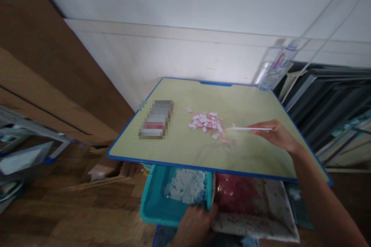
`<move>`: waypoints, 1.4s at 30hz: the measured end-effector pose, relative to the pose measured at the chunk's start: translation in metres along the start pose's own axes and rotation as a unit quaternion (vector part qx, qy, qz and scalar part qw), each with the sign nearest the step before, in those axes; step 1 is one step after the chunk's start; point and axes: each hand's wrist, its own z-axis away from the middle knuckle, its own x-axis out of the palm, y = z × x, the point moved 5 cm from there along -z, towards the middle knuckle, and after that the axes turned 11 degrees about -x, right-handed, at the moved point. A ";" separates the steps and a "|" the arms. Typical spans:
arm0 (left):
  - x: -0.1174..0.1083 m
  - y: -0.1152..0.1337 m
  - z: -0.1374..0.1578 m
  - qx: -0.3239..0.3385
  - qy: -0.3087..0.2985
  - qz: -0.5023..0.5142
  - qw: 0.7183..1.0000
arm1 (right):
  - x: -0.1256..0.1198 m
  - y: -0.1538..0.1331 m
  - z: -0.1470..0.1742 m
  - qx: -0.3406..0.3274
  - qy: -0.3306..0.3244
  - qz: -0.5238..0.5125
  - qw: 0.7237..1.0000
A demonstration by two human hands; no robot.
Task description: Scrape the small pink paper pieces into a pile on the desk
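A small table (179, 150) with a blue rim sits in front of me, pushed up near a pale wall. On its left side lies a flat box (156, 119), blurred out so I can't read it, well apart from everything else. Near the middle there's a loose heap of pink and white chips (206, 120), with a few strays trailing toward my right. A clear bottle (276, 67) stands at the far right corner. Brown boards lean on the left, dark panels stack up on the right. Below the near table edge a teal tub (158, 208) holds a pile of pale grey-blue chips (187, 186), and beside it a white tray (272, 216) carries something red; the tabletop hides the far part of both. My right hand (275, 136) is stretched out flat over the table, fingers pinched on a thin white stick (249, 128) that lies nearly level, its tip just beside the heap. My left hand (195, 224) is down low, curled over the tub's near right corner, gripping the rim where tub and tray meet.
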 end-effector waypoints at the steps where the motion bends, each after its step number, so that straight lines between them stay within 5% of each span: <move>1: 0.000 0.000 0.000 0.000 0.000 0.001 1.000 | 0.001 0.000 0.001 -0.001 -0.016 -0.003 1.000; 14: -0.002 0.000 0.000 -0.001 -0.014 0.004 1.000 | 0.006 0.002 -0.004 -0.016 -0.053 -0.029 0.998; 19: -0.003 0.000 0.001 0.006 -0.007 0.007 1.000 | -0.001 -0.002 -0.005 -0.019 -0.021 -0.016 0.999; 24: -0.001 0.000 0.001 0.007 -0.013 0.002 1.000 | 0.005 -0.007 -0.003 -0.043 -0.111 -0.053 0.992; 30: -0.001 -0.001 0.000 0.003 -0.002 -0.002 1.000 | 0.004 -0.018 -0.004 -0.073 -0.079 -0.071 0.992; 37: -0.001 0.000 0.000 0.007 -0.005 -0.004 1.000 | 0.020 -0.021 -0.006 -0.095 -0.152 -0.106 0.978; 42: -0.001 0.000 0.001 0.006 0.005 -0.005 1.000 | 0.009 -0.019 -0.004 -0.085 -0.088 -0.074 0.990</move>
